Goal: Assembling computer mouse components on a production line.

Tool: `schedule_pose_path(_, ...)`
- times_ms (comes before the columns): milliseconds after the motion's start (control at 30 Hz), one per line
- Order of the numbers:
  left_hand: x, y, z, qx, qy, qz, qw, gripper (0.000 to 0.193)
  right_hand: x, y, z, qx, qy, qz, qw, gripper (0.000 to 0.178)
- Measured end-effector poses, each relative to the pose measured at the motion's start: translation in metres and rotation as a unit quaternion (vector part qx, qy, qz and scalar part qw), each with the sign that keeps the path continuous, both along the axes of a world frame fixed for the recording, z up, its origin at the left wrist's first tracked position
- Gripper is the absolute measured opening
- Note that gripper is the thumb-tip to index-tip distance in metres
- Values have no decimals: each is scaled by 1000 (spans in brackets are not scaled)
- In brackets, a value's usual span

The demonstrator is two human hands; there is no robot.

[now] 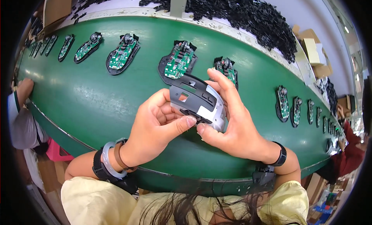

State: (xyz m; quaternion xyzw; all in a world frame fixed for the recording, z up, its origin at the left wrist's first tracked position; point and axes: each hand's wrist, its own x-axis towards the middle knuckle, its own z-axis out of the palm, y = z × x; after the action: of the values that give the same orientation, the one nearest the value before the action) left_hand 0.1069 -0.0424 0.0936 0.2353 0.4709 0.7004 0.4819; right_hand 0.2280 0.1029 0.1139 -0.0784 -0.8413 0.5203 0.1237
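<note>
Both my hands hold one computer mouse top shell point(197, 99), black and grey with a white side and a small square cut-out, above the green conveyor belt point(97, 104). My left hand point(155, 126) grips its near left edge with the thumb pressed against the rim. My right hand point(228, 124) wraps around its right side, fingers over the far edge and thumb meeting the left thumb. Right behind the shell lies a black mouse base with a green circuit board point(177, 63), and another base point(226, 68) is partly hidden by my right fingers.
A row of mouse bases with green boards runs along the belt, such as one base point(123, 54) at the left and one base point(282, 102) at the right. A heap of black plastic parts point(248, 15) lies behind the belt. Cardboard boxes point(314, 50) stand far right. Other people sit at both ends.
</note>
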Motion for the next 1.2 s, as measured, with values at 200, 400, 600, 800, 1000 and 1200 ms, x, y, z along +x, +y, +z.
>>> schedule_pose_path(200, 9, -6, -1, 51, 32, 15, 998, 31, 10, -15, 1, 127, 82, -52, 987, 83)
schedule_pose_path(400, 4, -3, -10, 31, 17, -26, 999, 41, 9, -3, -10, 295, 139, -40, 944, 83)
schedule_pose_path(600, -6, -5, -7, 3, -87, -57, 995, 44, 8, 0, -15, 249, 144, -31, 957, 82)
schedule_pose_path(800, -7, -6, -6, -10, -136, -79, 988, 40, 10, 1, -20, 222, 97, -13, 970, 84)
schedule_pose_path(1000, -14, -10, -10, -12, -164, -93, 982, 38, 11, 0, -22, 116, 72, -25, 990, 86)
schedule_pose_path(1200, -15, -10, -13, -18, -129, -89, 987, 40, 12, 5, -26, -87, 66, -19, 994, 81)
